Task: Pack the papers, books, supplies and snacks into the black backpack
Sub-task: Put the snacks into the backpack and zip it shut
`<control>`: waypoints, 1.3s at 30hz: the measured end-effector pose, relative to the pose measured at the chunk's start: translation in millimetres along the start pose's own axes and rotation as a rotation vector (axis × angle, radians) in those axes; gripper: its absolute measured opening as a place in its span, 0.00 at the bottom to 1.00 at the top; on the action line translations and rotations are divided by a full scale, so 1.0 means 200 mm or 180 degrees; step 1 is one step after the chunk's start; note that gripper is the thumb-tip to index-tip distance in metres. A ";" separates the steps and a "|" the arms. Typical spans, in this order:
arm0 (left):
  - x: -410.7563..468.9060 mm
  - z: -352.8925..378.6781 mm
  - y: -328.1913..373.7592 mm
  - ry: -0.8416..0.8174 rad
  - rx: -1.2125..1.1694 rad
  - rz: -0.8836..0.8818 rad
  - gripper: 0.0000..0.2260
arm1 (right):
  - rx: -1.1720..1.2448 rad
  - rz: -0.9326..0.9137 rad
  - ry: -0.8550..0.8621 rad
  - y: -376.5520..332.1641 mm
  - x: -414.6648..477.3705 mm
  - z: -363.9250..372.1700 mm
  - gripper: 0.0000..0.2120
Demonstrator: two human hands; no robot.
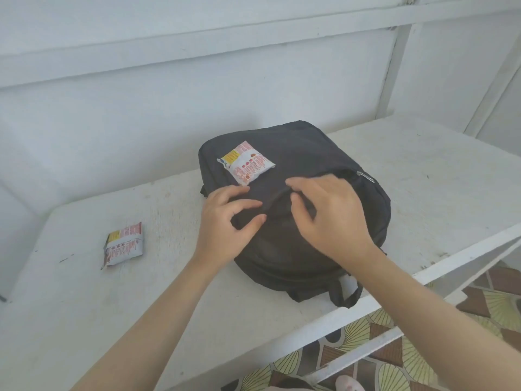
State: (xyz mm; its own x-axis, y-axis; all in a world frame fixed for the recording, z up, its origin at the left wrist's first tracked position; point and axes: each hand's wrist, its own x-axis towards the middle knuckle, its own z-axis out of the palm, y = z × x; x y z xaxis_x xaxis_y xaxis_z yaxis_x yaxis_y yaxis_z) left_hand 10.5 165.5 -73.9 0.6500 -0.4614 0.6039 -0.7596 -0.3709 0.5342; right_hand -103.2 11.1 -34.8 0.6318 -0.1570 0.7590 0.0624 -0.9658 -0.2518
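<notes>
The black backpack (pixel 307 153) lies flat on the white table (pixel 423 176), front side up. One white and red snack packet (pixel 245 162) rests on top of the backpack near its far left corner. A second snack packet (pixel 123 244) lies on the table to the left. My left hand (pixel 225 221) pinches the black fabric at the front pocket's edge between thumb and fingers. My right hand (pixel 329 213) has its fingers curled over the pocket opening beside it. A zipper pull (pixel 365 176) shows at the right end of that opening.
White wooden walls stand close behind the table. The table's front edge runs diagonally at the lower right, with a patterned floor (pixel 394 362) below. The backpack's straps (pixel 342 294) hang near that edge.
</notes>
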 end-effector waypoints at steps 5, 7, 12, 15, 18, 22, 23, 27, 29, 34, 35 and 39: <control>-0.12 0.02 0.00 0.0207 -0.0130 -0.0478 0.09 | -0.0286 -0.0250 -0.0671 0.01 0.29 0.17 0.15; -0.13 0.02 0.01 0.0217 -0.0122 -0.0520 0.08 | -0.0679 -0.0237 -0.1507 0.02 0.38 0.25 0.21; -0.13 0.01 0.00 0.0166 -0.0099 -0.0511 0.08 | -0.0785 -0.0187 -0.1819 0.05 0.46 0.35 0.17; -0.11 0.00 -0.01 0.0133 -0.0113 -0.0436 0.09 | 0.0141 0.0324 -0.1416 0.07 0.43 0.29 0.13; -0.05 -0.01 0.01 0.0017 -0.0036 -0.0294 0.11 | 0.0874 0.0786 -0.0989 0.07 0.35 0.18 0.11; 0.05 0.01 0.04 -0.0190 0.0058 -0.0189 0.12 | 0.1496 0.1293 -0.0488 0.07 0.18 0.00 0.10; 0.07 0.02 0.05 -0.0230 0.0115 -0.0156 0.11 | 0.1574 0.1391 -0.0396 0.07 0.13 -0.03 0.10; 0.15 0.04 0.05 -0.0122 0.0018 -0.0219 0.04 | 0.1780 0.1605 -0.0148 0.07 -0.09 -0.10 0.11; 0.17 0.04 0.05 0.0044 -0.0051 -0.0219 0.01 | 0.1875 0.1562 -0.0148 0.08 -0.18 -0.10 0.11; 0.20 0.03 0.09 0.0390 -0.0185 -0.0079 0.03 | 0.1996 0.1289 -0.0164 0.09 -0.30 -0.07 0.10; 0.20 0.03 0.09 0.0474 -0.0228 -0.0070 0.03 | 0.2005 0.1245 -0.0131 0.09 -0.31 -0.06 0.09; 0.22 -0.01 0.12 0.0628 -0.0249 0.0023 0.02 | 0.1887 0.1145 -0.0173 0.09 -0.31 -0.03 0.11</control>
State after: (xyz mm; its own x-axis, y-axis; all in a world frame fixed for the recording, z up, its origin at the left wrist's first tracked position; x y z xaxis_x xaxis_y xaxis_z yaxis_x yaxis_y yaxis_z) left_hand 21.2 138.0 -34.8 0.6422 -0.2943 0.7078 -0.7652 -0.3010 0.5691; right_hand -145.7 1.7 -83.3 0.7292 -0.4207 0.5397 0.2435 -0.5776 -0.7792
